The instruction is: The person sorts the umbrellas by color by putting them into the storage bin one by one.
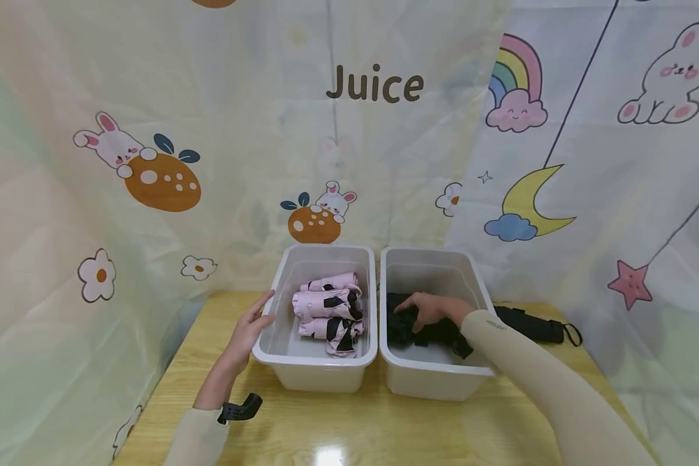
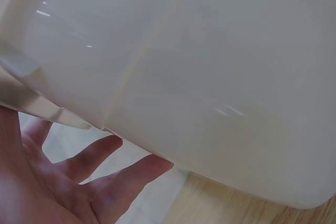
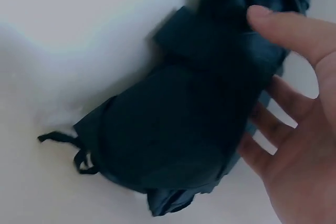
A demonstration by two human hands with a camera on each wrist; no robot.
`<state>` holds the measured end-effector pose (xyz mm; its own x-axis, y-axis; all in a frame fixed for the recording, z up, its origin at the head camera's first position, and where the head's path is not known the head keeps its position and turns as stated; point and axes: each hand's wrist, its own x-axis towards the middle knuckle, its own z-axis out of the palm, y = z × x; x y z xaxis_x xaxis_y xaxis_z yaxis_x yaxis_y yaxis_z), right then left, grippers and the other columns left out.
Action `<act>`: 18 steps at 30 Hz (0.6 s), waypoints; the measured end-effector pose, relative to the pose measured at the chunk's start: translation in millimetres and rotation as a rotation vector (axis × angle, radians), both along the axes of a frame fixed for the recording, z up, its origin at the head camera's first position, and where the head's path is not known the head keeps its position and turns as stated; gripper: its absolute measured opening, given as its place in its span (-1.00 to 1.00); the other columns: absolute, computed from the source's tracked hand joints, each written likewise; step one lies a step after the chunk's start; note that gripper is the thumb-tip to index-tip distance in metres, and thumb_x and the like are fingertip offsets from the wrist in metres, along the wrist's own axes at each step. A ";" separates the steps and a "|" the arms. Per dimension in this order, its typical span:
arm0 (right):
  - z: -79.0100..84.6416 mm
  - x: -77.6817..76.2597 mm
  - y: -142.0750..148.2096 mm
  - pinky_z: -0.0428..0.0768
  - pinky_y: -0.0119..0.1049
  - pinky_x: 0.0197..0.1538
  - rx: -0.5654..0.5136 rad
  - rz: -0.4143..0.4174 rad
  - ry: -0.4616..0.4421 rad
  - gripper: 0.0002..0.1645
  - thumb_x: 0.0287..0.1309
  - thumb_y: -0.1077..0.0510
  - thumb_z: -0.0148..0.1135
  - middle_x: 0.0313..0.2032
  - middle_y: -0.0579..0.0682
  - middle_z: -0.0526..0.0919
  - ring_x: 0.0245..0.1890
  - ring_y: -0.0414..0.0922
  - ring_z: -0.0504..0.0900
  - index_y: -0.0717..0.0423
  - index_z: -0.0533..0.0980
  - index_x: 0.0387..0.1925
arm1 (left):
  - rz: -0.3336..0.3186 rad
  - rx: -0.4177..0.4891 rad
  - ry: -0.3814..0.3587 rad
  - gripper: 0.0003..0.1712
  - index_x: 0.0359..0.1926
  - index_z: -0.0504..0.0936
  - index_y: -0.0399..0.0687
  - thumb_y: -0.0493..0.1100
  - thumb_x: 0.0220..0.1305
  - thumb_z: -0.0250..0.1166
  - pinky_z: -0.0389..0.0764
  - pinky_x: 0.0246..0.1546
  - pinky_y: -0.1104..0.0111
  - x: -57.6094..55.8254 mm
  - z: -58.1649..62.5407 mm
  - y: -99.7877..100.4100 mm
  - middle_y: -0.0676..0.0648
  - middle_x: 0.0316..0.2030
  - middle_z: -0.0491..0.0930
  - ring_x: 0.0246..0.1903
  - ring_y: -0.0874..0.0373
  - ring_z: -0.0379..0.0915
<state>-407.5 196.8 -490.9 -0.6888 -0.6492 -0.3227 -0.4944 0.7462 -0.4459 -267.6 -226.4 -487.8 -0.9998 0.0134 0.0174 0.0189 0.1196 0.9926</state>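
In the head view, my left hand (image 1: 247, 333) touches the left rim of the left bin (image 1: 314, 361), its fingers fairly straight. The left wrist view shows those fingertips against the bin's smooth pale wall (image 2: 210, 77). Inside that bin lie several folded pink umbrellas (image 1: 326, 304) with black patches. My right hand (image 1: 433, 309) reaches into the right bin (image 1: 437, 369), on a folded black umbrella (image 3: 168, 124). Its thumb lies over the dark fabric while the other fingers go round the side, their tips partly hidden. A thin strap hangs from the umbrella's end.
Another folded black umbrella (image 1: 530, 325) with a wrist loop lies on the wooden table (image 1: 268, 427), right of the right bin. Both bins stand side by side, close to a printed curtain (image 1: 239, 129) that hangs behind and around the table.
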 end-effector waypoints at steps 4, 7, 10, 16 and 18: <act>4.7 3.7 1.5 0.42 -0.04 0.15 -0.049 0.065 0.021 -0.39 0.03 0.17 0.43 0.13 0.01 0.55 0.12 0.01 0.45 0.03 0.54 0.18 | -0.019 -0.007 -0.005 -0.33 0.51 0.11 0.06 -0.17 0.45 0.06 0.46 0.05 -0.05 1.8 -3.2 0.9 -0.29 0.42 0.09 0.26 -0.30 0.21; 23.0 4.0 3.0 0.46 -0.03 0.12 -0.104 0.090 0.029 -0.43 0.13 0.16 0.34 0.12 0.08 0.56 0.14 0.05 0.48 0.16 0.50 0.20 | -0.011 -0.011 0.003 -0.34 0.50 0.13 0.08 -0.17 0.44 0.07 0.45 0.05 -0.06 1.8 -2.7 0.7 -0.29 0.41 0.12 0.25 -0.31 0.22; 53.8 7.8 9.0 0.49 -0.03 0.09 -0.174 0.061 -0.010 -0.45 0.26 0.21 0.21 0.17 0.21 0.50 0.15 0.13 0.48 0.25 0.42 0.26 | -0.008 -0.019 0.009 -0.34 0.50 0.13 0.13 -0.15 0.44 0.07 0.46 0.03 -0.07 0.5 -0.5 -0.1 -0.27 0.41 0.13 0.24 -0.30 0.24; 102.5 28.7 40.6 0.52 -0.03 0.07 -0.369 -0.006 0.021 -0.53 0.33 0.29 0.12 0.14 0.24 0.52 0.13 0.18 0.49 0.25 0.41 0.25 | -0.003 -0.028 -0.004 -0.33 0.50 0.13 0.17 -0.12 0.44 0.09 0.51 -0.02 0.04 -1.5 1.6 -0.9 -0.25 0.42 0.13 0.23 -0.27 0.26; 110.8 39.4 56.4 0.53 -0.06 0.05 -0.409 -0.025 0.060 -0.54 0.32 0.29 0.14 0.09 0.19 0.56 0.08 0.15 0.53 0.24 0.44 0.23 | -0.010 -0.025 -0.008 -0.32 0.51 0.11 0.15 -0.13 0.44 0.08 0.49 0.00 0.07 -0.8 2.4 -0.7 -0.26 0.42 0.11 0.24 -0.26 0.24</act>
<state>-368.2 253.3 -380.1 -0.7160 -0.6981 0.0000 -0.5124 0.5256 -0.6791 -268.4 -227.2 -485.4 -0.9997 0.0238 0.0087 0.0121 0.1441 0.9895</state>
